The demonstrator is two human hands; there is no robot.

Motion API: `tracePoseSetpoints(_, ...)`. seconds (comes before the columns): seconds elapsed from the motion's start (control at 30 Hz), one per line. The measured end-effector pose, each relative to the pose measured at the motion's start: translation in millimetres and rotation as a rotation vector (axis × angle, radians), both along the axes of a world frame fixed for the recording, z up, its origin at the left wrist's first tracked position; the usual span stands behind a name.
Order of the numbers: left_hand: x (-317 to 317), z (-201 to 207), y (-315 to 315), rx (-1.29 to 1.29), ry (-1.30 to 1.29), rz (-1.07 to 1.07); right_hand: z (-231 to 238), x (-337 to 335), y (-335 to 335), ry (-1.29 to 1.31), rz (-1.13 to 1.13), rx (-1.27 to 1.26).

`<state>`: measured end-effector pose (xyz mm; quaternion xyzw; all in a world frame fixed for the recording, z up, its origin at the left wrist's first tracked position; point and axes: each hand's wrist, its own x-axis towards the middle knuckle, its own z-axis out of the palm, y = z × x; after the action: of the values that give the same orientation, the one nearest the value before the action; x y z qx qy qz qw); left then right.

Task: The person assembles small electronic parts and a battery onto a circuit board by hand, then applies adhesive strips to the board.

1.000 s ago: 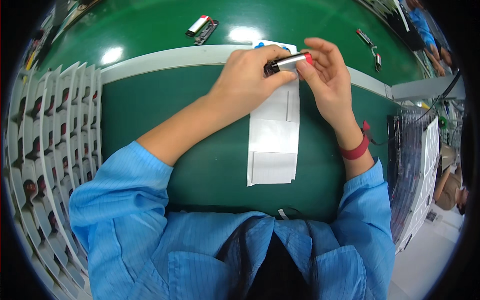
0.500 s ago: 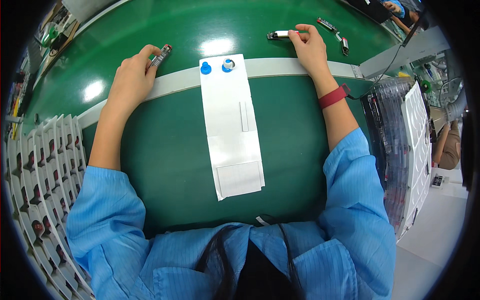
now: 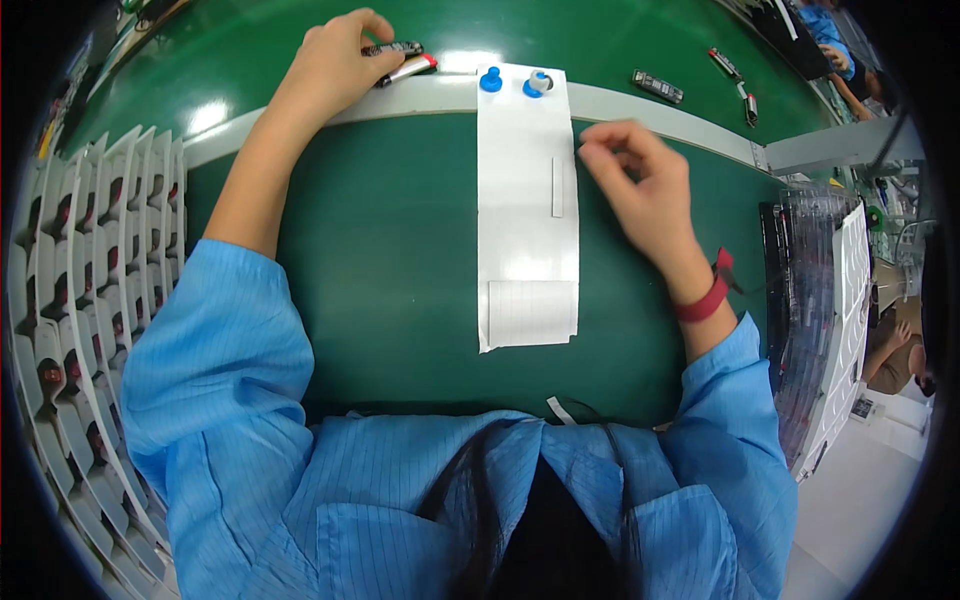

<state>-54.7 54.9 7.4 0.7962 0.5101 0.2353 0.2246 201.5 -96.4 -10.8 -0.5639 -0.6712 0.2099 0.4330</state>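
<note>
My left hand (image 3: 345, 62) is closed at the far edge of the mat, thumb and fingers around a small dark patterned stick-shaped device (image 3: 402, 47). Against its thumb lies a second slim piece with a red end (image 3: 424, 64); whether the hand grips this one too is unclear. My right hand (image 3: 645, 185), slightly blurred, hovers right of a long white sheet (image 3: 520, 240) with its fingers curled into a pinch. Anything between those fingertips is too small or hidden to make out. Another dark stick-shaped device (image 3: 657, 86) lies beyond it.
Two blue knob-like pieces (image 3: 490, 80) stand at the sheet's far end, the right one (image 3: 536, 86) with a white top. More small devices (image 3: 726, 64) lie far right. White racks (image 3: 100, 300) stand at left, stacked clear trays (image 3: 805, 300) at right. A co-worker's hand (image 3: 835, 58) shows far right.
My right hand has left the device at the far right and come nearer, beside the sheet. A second piece now shows at my left hand. The whole view has shifted.
</note>
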Motion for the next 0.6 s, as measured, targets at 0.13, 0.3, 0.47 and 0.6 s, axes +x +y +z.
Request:
tracePoseSetpoints(0.13, -5, -8, 4, 0.305, 0.26, 0.034, 20, -41, -20, -0.385, 0.116, 0.141)
tracePoseSetpoints(0.3, 9, 12, -19, 0.513, -0.005, -0.064, 25, -36, -20, -0.451, 0.131, 0.038)
tracePoseSetpoints(0.47, 37, 15, -47, -0.581, -0.747, -0.294, 37, -29, -1, -0.214, 0.167, -0.236)
tracePoseSetpoints(0.6, 47, 3, -54, -0.727, -0.821, -0.384, 27, -26, -4, -0.104, 0.075, -0.185)
